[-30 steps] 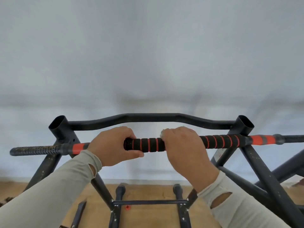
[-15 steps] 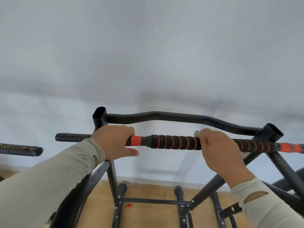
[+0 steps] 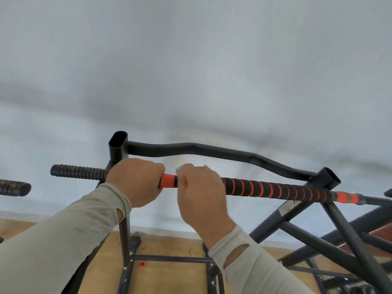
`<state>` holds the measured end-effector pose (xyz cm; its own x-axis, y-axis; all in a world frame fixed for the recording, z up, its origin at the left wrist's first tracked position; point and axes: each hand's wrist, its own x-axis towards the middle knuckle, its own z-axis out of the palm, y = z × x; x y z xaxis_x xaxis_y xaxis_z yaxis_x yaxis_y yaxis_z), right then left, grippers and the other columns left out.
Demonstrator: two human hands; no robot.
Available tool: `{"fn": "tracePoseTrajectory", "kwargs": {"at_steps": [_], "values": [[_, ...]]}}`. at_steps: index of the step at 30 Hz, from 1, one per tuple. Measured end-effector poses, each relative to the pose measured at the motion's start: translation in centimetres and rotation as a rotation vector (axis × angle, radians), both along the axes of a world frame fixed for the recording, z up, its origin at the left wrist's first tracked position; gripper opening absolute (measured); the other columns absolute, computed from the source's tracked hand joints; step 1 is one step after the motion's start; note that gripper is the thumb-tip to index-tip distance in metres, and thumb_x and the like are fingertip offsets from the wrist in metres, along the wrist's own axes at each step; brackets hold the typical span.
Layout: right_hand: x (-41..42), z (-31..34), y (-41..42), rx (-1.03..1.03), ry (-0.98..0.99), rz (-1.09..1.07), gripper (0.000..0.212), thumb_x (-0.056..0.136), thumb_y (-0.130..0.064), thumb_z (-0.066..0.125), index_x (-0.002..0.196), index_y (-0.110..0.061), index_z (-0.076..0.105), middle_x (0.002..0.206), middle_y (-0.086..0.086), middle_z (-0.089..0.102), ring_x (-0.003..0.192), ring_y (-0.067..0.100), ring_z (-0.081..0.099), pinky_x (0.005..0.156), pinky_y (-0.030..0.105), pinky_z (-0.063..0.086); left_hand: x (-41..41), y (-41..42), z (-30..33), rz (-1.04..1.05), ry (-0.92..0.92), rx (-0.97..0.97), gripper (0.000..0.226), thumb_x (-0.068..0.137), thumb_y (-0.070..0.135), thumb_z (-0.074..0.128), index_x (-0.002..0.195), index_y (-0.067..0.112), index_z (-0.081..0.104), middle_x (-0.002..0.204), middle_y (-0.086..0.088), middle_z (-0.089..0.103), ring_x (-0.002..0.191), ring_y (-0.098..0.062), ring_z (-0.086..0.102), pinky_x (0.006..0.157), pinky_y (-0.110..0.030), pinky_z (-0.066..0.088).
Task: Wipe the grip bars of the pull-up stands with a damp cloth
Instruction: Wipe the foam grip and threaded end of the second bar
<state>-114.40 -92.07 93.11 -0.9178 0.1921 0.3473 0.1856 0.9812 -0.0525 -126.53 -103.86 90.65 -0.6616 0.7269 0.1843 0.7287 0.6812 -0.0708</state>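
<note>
Both hands are up on the grip bar of the pull-up stand, knuckles toward the camera; left hand is curled round the bar right where it meets the left upright, fingers wrapped over the top and thumb tucked under; left forearm in a beige sleeve runs up from the bottom-left corner, wrist bent a bit; right hand sits just beside the left one, only a short orange band of the bar showing between them; its fingers are curled over the bar too, and there's a sliver of pale cloth poking out above the knuckles, so it's gripping the cloth against the bar as far as I can see; most of the cloth is hidden under the hand; right forearm comes up from the bottom middle, sleeve has a slit near the wrist; the foam grip, black with orange stripes, runs off to the right and slopes down toward the right upright; a bare ribbed end sticks out left of the left hand; a curved black bar sits behind; wooden floor below.
</note>
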Motion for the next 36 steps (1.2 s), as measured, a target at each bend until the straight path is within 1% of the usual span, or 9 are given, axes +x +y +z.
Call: {"fn": "tracePoseTrajectory", "kwargs": {"at_steps": [4, 8, 10, 13, 17, 24, 27, 32, 36], "values": [[0.4, -0.1, 2.0, -0.034, -0.08, 0.226, 0.024, 0.104, -0.027, 0.056, 0.127, -0.026, 0.063, 0.118, -0.003, 0.072, 0.106, 0.019, 0.066, 0.109, 0.042, 0.049, 0.0, 0.1, 0.2, -0.003, 0.0, 0.006, 0.021, 0.096, 0.041, 0.043, 0.076, 0.031, 0.042, 0.064, 0.009, 0.053, 0.058, -0.008, 0.054, 0.061, -0.025, 0.047], [3.4, 1.1, 7.4, 0.114, -0.017, 0.229, 0.019, 0.093, -0.013, 0.066, 0.108, -0.025, 0.067, 0.1, -0.01, 0.075, 0.096, 0.013, 0.07, 0.113, 0.041, 0.045, -0.2, -0.1, 0.3, -0.009, -0.04, -0.011, 0.016, 0.094, 0.039, 0.047, 0.08, 0.031, 0.044, 0.066, 0.009, 0.053, 0.06, -0.007, 0.054, 0.063, -0.025, 0.047], [4.2, 2.2, 9.4, 0.23, -0.122, 0.117, 0.016, 0.089, -0.012, 0.065, 0.098, -0.025, 0.065, 0.082, -0.009, 0.069, 0.078, 0.017, 0.066, 0.109, 0.044, 0.048, -0.2, -0.1, 0.2, -0.019, -0.036, -0.01, 0.014, 0.094, 0.04, 0.047, 0.084, 0.031, 0.046, 0.066, 0.009, 0.053, 0.063, -0.009, 0.057, 0.066, -0.026, 0.05], [4.1, 4.6, 10.9, 0.379, -0.276, -0.103, 0.01, 0.088, -0.021, 0.066, 0.095, -0.027, 0.064, 0.074, -0.007, 0.063, 0.07, 0.019, 0.059, 0.089, 0.031, 0.047, -0.3, -0.2, 0.2, -0.025, -0.044, -0.016, 0.012, 0.095, 0.04, 0.047, 0.087, 0.032, 0.049, 0.067, 0.01, 0.052, 0.066, -0.01, 0.058, 0.067, -0.026, 0.05], [2.9, 5.2, 9.4, 0.282, -0.04, -0.172, 0.007, 0.094, -0.016, 0.063, 0.09, -0.021, 0.065, 0.07, -0.003, 0.062, 0.066, 0.024, 0.056, 0.068, 0.037, 0.048, -0.3, -0.3, 0.1, -0.038, -0.032, -0.007, 0.014, 0.096, 0.044, 0.047, 0.09, 0.032, 0.049, 0.068, 0.01, 0.053, 0.067, -0.009, 0.059, 0.069, -0.026, 0.052], [2.3, 0.7, 7.3, -0.059, -0.113, -0.104, 0.017, 0.105, -0.029, 0.041, 0.104, -0.024, 0.057, 0.079, -0.005, 0.061, 0.072, 0.015, 0.06, 0.07, 0.036, 0.058, 0.1, 0.3, 1.3, -0.051, -0.044, -0.052, 0.037, 0.088, 0.067, 0.049, 0.093, 0.03, 0.046, 0.078, 0.01, 0.052, 0.07, -0.013, 0.057, 0.066, -0.029, 0.044], [2.0, 0.8, 7.6, -0.085, -0.146, -0.109, 0.019, 0.107, -0.032, 0.039, 0.103, -0.024, 0.056, 0.08, -0.005, 0.061, 0.074, 0.014, 0.06, 0.07, 0.036, 0.058, 0.5, 1.8, 1.8, -0.081, -0.045, -0.063, 0.032, 0.09, 0.058, 0.05, 0.098, 0.027, 0.049, 0.076, 0.009, 0.05, 0.069, -0.016, 0.056, 0.065, -0.031, 0.045], [1.2, 0.5, 5.9, -0.14, -0.065, -0.167, 0.019, 0.105, -0.027, 0.041, 0.1, -0.021, 0.059, 0.082, -0.002, 0.063, 0.078, 0.019, 0.059, 0.071, 0.037, 0.055, 0.9, 2.5, 0.9, -0.027, -0.101, -0.036, 0.014, 0.095, 0.041, 0.045, 0.087, 0.03, 0.049, 0.067, 0.008, 0.049, 0.06, -0.012, 0.048, 0.062, -0.03, 0.042], [0.6, -1.0, 1.3, -0.043, 0.061, 0.008, 0.011, 0.094, -0.013, 0.056, 0.095, -0.018, 0.067, 0.087, 0.0, 0.067, 0.084, 0.022, 0.061, 0.078, 0.038, 0.055, 1.1, 2.6, 0.6, -0.023, -0.029, -0.015, 0.02, 0.097, 0.038, 0.041, 0.085, 0.028, 0.053, 0.069, 0.008, 0.052, 0.065, -0.017, 0.055, 0.061, -0.03, 0.041]]}}
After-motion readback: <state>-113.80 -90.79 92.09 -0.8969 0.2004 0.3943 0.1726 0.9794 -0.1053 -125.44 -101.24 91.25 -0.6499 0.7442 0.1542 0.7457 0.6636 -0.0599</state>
